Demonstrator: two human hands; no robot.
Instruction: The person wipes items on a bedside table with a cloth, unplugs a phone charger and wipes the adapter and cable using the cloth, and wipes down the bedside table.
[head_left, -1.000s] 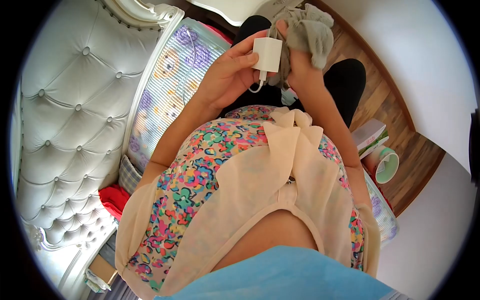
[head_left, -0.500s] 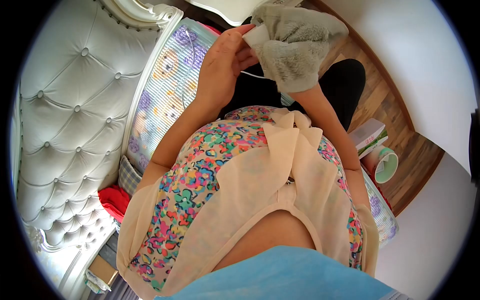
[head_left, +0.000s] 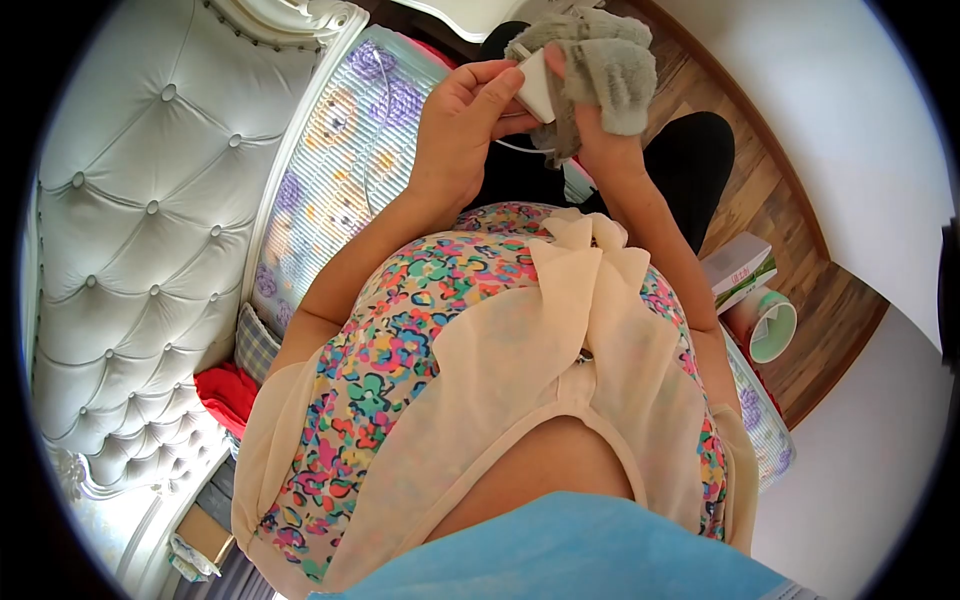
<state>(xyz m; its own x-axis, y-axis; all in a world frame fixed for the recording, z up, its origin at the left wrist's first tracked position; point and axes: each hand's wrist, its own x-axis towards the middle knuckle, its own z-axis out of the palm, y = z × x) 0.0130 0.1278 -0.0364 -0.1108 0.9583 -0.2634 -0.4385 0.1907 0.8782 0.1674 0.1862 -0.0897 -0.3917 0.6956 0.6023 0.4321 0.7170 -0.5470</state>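
My left hand [head_left: 462,125] pinches a white block that looks like a power adapter [head_left: 537,88] between thumb and fingers. A thin white cable [head_left: 522,149] hangs in a loop below it. On the other side, my right hand [head_left: 606,150] grips a fluffy grey cloth [head_left: 618,78], bunched up and folded over its fingers. Part of the cloth lies against the adapter's right side. The cloth hides most of the right fingers, though the thumb shows. Both hands are held out above my lap, close together.
I sit on a bed with a quilted, bear-patterned mat [head_left: 335,150]. A tufted white headboard [head_left: 130,250] rises at the left. To the right are a box [head_left: 738,268] and a pale green paper-roll-like cylinder [head_left: 770,330]. A red cloth [head_left: 226,397] lies at lower left.
The grey cloth, spread wide over my right hand before, is now bunched up, and the right thumb shows. The white adapter has turned and is more exposed. My left hand has shifted slightly right.
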